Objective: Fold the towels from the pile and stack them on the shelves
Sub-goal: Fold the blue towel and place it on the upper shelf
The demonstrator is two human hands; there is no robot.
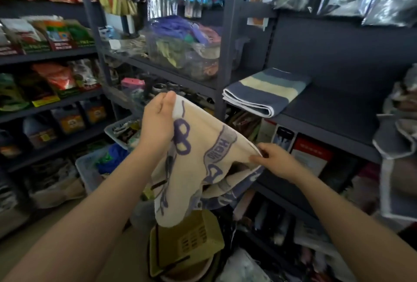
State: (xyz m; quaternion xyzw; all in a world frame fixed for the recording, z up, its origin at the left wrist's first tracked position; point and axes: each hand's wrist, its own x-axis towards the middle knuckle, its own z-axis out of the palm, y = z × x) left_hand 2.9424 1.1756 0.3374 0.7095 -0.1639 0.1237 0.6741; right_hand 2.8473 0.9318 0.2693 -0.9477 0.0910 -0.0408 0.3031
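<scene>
- Head view: the left hand [159, 121] is pinching the towel [198, 160] by its upper edge, and the right hand [274, 160] is gripping a corner lower right, holding it mid-air near the shelf [327, 110].
- Folding looks to be just starting; next, the held edges need bringing together.
- The towel is hanging limp: soft cream terry with purple print.
- A striped towel [266, 90] is lying folded flat on the shelf.
</scene>
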